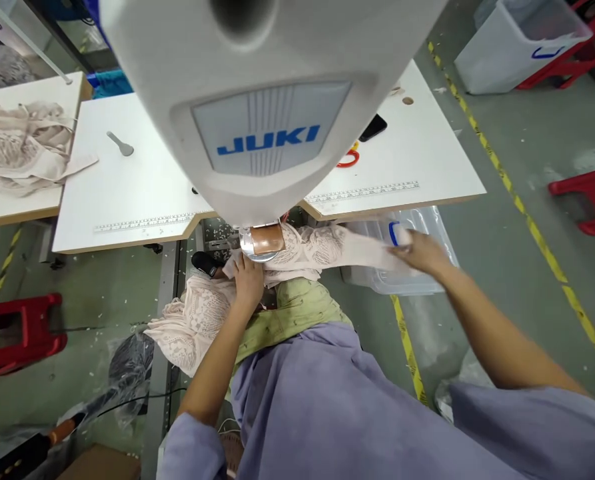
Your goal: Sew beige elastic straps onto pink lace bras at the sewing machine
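Observation:
A pale pink lace bra (322, 248) stretches from under the head of a white JUKI sewing machine (272, 133) out to the right. My right hand (420, 252) pinches the far end of its band, slightly blurred. Close beside the machine's round metal plate (261, 252), my left hand (248, 280) presses on the pale fabric, fingertips partly hidden by the machine. More lace bras (192, 327) hang in a bunch to the left of my left wrist. Green cloth (297, 310) lies across my lap.
The white table (127, 167) carries printed rulers, a small grey tool (120, 143), red-handled scissors (350, 157) and a black phone (374, 128). A clear plastic bin (432, 233) stands below my right hand. Lace garments (17, 143) are piled at far left. Red stools stand on both sides.

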The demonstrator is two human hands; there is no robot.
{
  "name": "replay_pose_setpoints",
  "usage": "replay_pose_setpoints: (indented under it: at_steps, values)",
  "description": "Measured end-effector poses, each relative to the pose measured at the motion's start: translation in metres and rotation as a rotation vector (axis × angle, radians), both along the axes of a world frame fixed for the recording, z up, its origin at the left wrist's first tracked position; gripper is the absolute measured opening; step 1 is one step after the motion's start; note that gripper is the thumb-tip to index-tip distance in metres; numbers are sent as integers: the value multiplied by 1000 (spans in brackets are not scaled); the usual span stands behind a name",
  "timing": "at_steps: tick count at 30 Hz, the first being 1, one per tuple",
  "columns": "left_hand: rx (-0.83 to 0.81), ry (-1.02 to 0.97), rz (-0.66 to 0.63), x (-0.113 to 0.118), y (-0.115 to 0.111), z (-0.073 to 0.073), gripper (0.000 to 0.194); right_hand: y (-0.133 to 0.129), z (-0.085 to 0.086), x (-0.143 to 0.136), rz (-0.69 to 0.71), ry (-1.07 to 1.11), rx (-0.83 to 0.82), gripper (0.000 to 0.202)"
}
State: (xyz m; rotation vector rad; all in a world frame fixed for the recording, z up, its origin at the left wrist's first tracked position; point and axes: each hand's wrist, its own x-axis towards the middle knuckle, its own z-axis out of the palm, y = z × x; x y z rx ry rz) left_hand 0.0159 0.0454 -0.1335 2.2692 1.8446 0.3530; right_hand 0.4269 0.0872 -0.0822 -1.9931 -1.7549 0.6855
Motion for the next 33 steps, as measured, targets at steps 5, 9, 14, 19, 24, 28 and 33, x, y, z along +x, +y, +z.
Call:
replay_pose_setpoints:
  at_steps: [5,9,14,19,24,28,33]
  values:
    - [-68,-12,-190,24,8,-15,44,-16,-59,-82,257,-53,-85,101]
    - [-91,-36,-224,22,31,-9,35,-9,-59,-144,601,-113,-42,104]
    - [-84,-64,-63,10,2,1,31,1,-55,-169,861,-100,55,76]
    - [-147,-87,194,-23,-84,6,30,-12,-73,-172,845,-122,-25,68]
    - [-153,-2,820,-125,-170,35,29,-36,-61,-196,710,-30,82,67]
    - [-227,-18,1054,-173,-208,56,33,-66,-34,-248,816,215,0,47]
    - [-228,-230,908,-114,-206,94,40,-86,2,-310,1124,337,-149,71]
